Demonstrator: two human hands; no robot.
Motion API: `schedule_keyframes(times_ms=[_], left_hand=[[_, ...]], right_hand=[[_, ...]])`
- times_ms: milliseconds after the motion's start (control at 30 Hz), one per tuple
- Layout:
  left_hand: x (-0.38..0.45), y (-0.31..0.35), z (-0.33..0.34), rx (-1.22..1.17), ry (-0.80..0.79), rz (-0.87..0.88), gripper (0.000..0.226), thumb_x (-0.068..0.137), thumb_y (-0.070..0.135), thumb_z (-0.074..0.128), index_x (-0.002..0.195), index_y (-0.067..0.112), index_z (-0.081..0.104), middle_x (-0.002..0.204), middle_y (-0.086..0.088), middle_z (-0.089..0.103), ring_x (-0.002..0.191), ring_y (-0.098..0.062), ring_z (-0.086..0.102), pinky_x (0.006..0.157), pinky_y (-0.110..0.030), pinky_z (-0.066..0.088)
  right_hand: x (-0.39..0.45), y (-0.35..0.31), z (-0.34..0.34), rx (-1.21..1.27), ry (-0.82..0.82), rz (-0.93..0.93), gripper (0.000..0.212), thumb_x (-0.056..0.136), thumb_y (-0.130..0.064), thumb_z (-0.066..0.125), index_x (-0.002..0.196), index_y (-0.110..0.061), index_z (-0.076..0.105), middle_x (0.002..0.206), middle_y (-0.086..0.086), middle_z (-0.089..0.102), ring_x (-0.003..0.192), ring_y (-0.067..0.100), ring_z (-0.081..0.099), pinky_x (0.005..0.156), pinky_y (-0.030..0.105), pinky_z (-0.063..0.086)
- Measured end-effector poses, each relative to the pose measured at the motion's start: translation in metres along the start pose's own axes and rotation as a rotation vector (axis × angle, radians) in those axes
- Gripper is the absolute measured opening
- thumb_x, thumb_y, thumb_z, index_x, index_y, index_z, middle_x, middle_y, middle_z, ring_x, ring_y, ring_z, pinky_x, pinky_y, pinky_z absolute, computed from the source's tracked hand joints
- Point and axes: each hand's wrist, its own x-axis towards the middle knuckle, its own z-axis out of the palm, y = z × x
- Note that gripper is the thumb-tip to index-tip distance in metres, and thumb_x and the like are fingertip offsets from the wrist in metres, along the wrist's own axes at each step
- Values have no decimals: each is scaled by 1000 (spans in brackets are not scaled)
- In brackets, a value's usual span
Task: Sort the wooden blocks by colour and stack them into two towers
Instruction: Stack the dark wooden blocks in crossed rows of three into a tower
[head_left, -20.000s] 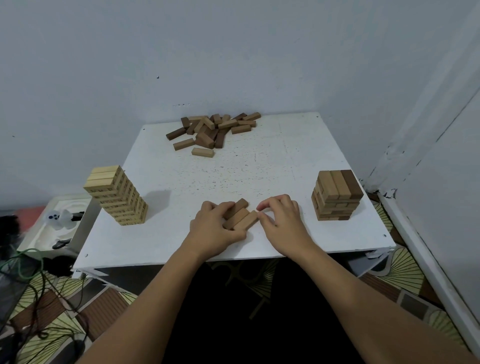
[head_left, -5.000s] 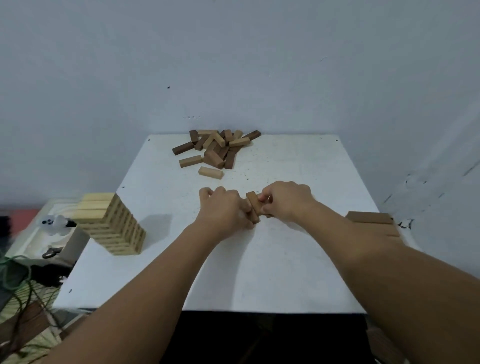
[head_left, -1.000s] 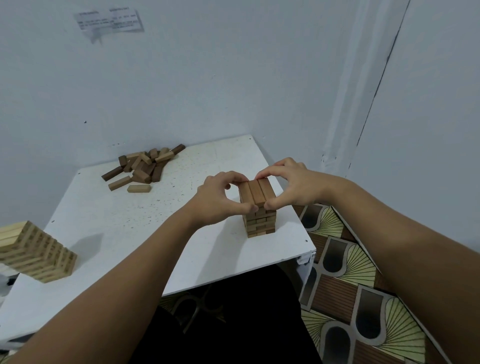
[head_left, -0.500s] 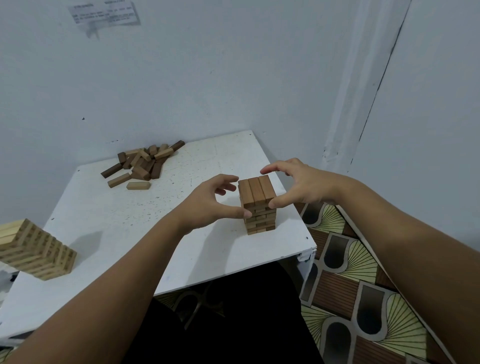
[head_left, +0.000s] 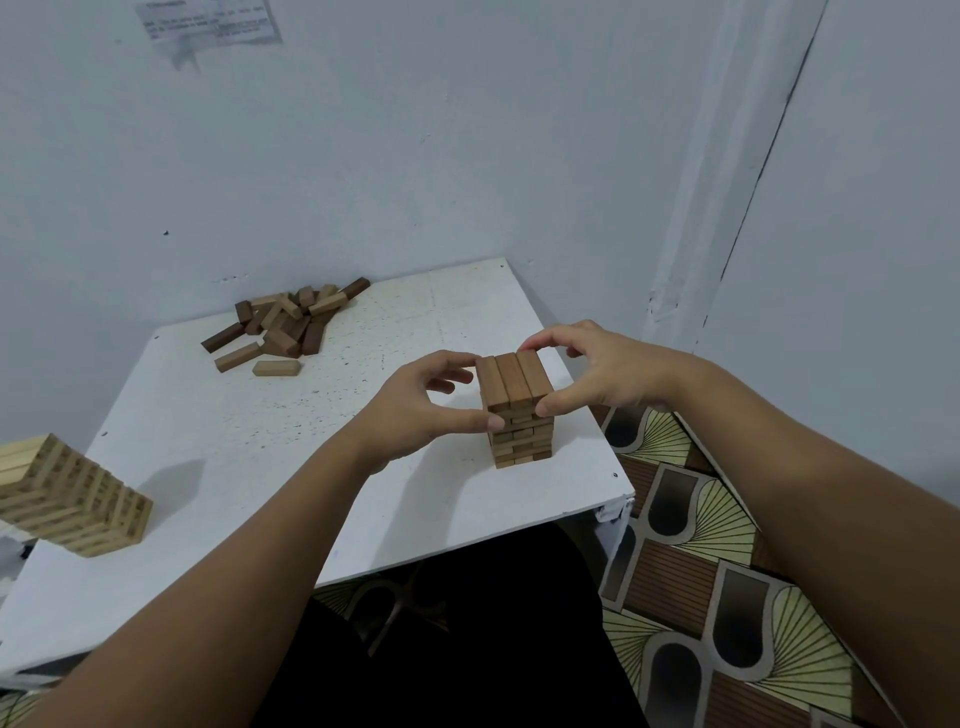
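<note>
My hands (head_left: 514, 395) pinched the brown tower's (head_left: 518, 413) top layer from both sides; loose blocks (head_left: 285, 327) lay far left.

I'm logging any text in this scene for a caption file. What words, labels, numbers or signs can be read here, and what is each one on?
Paper notice taped to the wall, top left: a few lines of printed text, too small and blurred to read.
Brown tower, pale tower, loose blocks and white table: no print or marks can be made out.
Nothing legible anywhere else.
</note>
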Motion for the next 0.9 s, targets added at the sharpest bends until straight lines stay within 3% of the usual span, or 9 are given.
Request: schedule_keyframes(times_ms=[167, 567, 900], left_hand=[[1, 2, 1, -19, -18, 9, 66, 67, 42, 97, 127, 45, 67, 127, 16, 67, 122, -7, 56, 103, -34, 48], [0, 5, 4, -33, -65, -9, 72, 65, 41, 98, 129, 45, 65, 128, 13, 65, 122, -9, 56, 100, -34, 49], [2, 11, 10, -66, -25, 23, 63, 66, 33, 97, 122, 38, 69, 117, 20, 69, 112, 3, 59, 90, -21, 45]], right_hand=[[1, 0, 2, -3, 6, -2, 77, 62, -59, 86, 130, -59, 49, 145, -9, 34, 136, 17, 33, 100, 38, 34], [-3, 1, 7, 119, -4, -27, 75, 70, -47, 90, 133, -57, 50, 151, -6, 36, 139, 19, 32, 101, 42, 37], [-2, 1, 8, 193, -6, -36, 69, 75, -37, 91, 132, -53, 54, 148, -4, 38, 136, 19, 34, 99, 42, 38]])
